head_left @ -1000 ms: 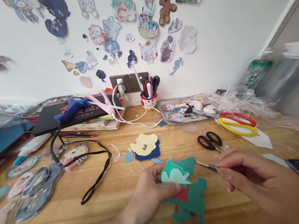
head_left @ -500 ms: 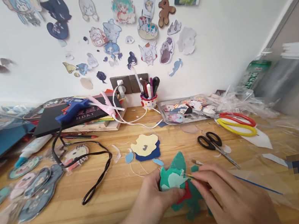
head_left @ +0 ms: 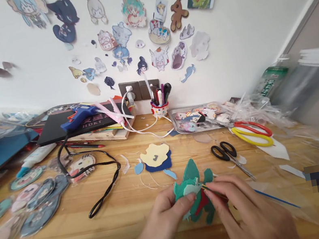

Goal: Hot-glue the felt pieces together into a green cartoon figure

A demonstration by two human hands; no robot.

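Note:
A green cut-out figure [head_left: 191,169] with a light mint patch and a red part is tilted above the wooden table. My left hand [head_left: 169,212] grips its left side, thumb pressed over the mint patch. In my right hand [head_left: 244,207], thumb and fingers pinch a thin yellowish stick-like tool [head_left: 204,187]. Its tip meets the patch's right edge, where a whitish bit shows. My fingers hide much of the tool, so its kind is unclear. Beneath the right hand lies a thin blue handle [head_left: 280,199], partly covered.
Beyond the figure lie cream and navy cut-outs [head_left: 155,155]. Black-handled scissors [head_left: 228,152] and red-and-yellow-handled scissors [head_left: 253,134] are to the right. A blue glue gun [head_left: 78,116] rests on stacked books, its black cord [head_left: 110,190] looping across the left. A tray [head_left: 176,131] holds cut-outs.
The green figure has turned and tilted in my left hand, its red part now showing more to the right. My right hand stays at the patch's edge with the tool.

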